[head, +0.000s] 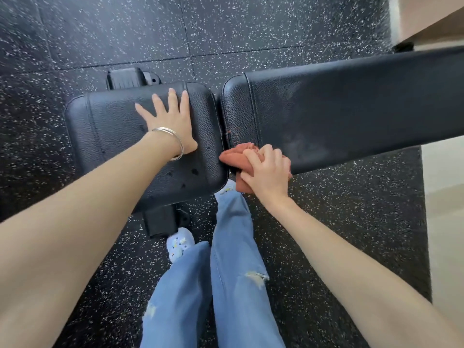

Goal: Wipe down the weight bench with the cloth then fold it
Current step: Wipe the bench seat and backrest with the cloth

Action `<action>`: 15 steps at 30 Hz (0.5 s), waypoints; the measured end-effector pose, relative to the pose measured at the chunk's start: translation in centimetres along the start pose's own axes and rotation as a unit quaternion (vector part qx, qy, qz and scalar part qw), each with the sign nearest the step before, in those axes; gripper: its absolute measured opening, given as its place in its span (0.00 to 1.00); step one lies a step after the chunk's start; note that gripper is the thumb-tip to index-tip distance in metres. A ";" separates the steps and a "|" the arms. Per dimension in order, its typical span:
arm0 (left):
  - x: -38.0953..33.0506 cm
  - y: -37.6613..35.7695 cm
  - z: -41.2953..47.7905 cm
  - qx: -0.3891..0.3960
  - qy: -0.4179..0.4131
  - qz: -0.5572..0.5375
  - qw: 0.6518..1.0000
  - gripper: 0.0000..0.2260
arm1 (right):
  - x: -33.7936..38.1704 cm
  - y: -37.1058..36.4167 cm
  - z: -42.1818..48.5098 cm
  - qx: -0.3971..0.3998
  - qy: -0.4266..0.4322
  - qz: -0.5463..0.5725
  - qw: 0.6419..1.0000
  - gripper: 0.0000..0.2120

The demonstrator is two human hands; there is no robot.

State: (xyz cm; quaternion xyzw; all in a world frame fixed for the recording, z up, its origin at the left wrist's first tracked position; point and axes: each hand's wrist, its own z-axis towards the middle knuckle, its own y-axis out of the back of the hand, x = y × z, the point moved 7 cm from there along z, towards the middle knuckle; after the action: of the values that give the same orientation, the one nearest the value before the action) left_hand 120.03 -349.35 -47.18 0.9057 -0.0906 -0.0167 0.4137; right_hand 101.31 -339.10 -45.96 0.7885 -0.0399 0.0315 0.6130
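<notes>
Rust cloth (241, 156) bunched in right hand (268, 172), left hand (170, 124) splayed on bench (351, 106)

The long black leather back pad (351, 109) lies bare rightward; the flat left hand (170, 124) covers the square black seat pad (113, 136), narrow gap between pads.

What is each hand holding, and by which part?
The right hand grips the bunched cloth around its middle. The left hand holds nothing.
</notes>
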 end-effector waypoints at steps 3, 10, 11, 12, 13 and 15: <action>-1.4 1.2 1.0 -0.045 -0.020 -0.037 0.998 0.48 | -4.2 0.7 0.8 -0.004 0.061 -0.030 0.998 0.19; -3.0 0.1 3.0 -0.008 -0.017 0.006 1.000 0.57 | -19.0 2.0 0.9 -0.101 -0.493 0.125 0.855 0.17; -3.0 0.0 3.1 -0.012 -0.015 0.008 1.000 0.57 | -17.7 2.1 1.3 -0.104 -0.464 0.103 0.874 0.17; -3.0 0.0 3.1 -0.015 -0.012 0.013 1.000 0.57 | -15.7 2.1 1.8 -0.106 -0.413 0.084 0.901 0.18; -3.0 0.0 3.1 -0.019 -0.010 0.022 1.000 0.57 | -13.4 2.1 2.2 -0.107 -0.354 0.072 0.926 0.18; -3.3 0.2 3.1 -0.020 -0.005 0.042 0.999 0.57 | -8.9 1.8 2.9 -0.099 -0.252 0.061 0.961 0.16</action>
State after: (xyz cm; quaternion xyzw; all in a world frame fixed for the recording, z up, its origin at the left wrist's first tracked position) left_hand 116.44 -351.18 -49.22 0.8928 -0.1301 -0.0057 0.4313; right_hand 92.31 -342.15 -45.78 0.7021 -0.2437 -0.1351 0.6553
